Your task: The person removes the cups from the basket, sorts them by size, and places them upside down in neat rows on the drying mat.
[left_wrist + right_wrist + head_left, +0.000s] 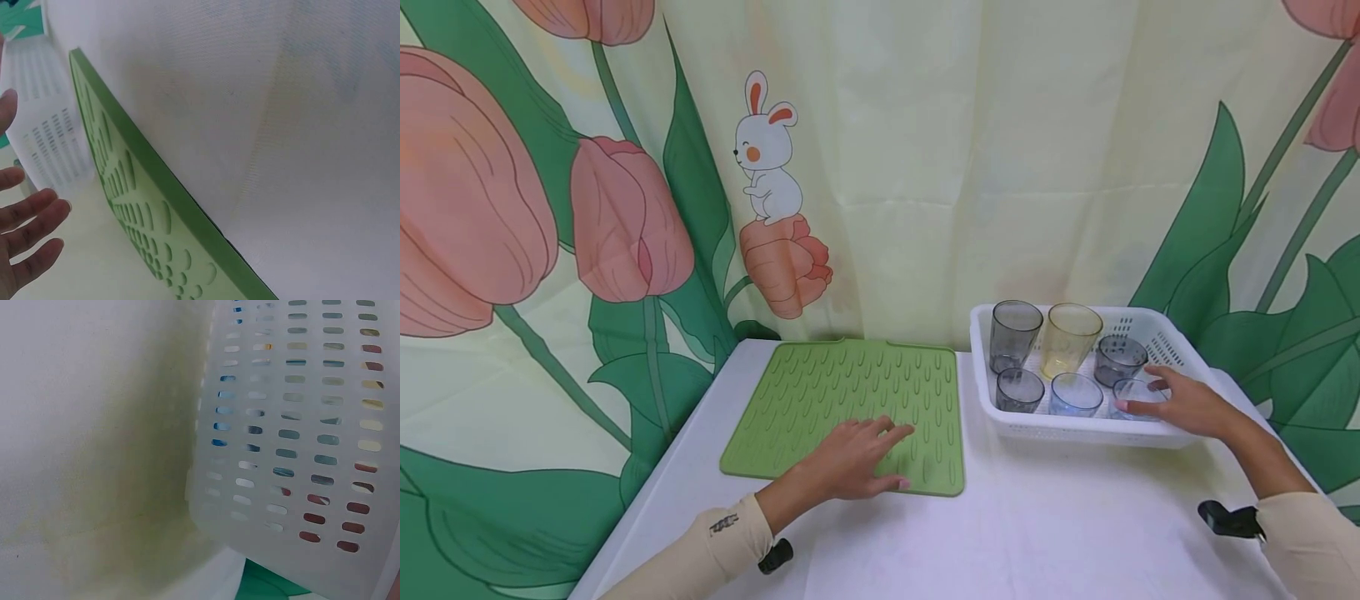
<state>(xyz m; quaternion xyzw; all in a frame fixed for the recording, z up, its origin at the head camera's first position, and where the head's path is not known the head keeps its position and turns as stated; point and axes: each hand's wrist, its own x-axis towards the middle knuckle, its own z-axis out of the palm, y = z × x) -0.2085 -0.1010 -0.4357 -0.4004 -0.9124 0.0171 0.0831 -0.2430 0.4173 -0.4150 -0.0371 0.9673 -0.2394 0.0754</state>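
Note:
My left hand (859, 460), fingers spread and slightly bent, is over the front of a green ridged mat (842, 400); the left wrist view shows its fingers (37, 215) apart and holding nothing. At the right, my right hand (1187, 402) reaches over the front rim of a white perforated basket (1067, 427). Its thumb and fingers are spread about the top of a short clear-blue glass (1138, 390); whether they touch it is unclear. Beside that stand another short blue glass (1077, 396) and a short grey glass (1019, 392). The right wrist view shows only the basket's side (294, 444).
Behind in the basket are a tall grey glass (1015, 337), a tall amber glass (1071, 342) and a short dark grey glass (1120, 360). A white cloth (1000, 533) covers the table. A curtain (910, 167) printed with tulips and a rabbit hangs close behind.

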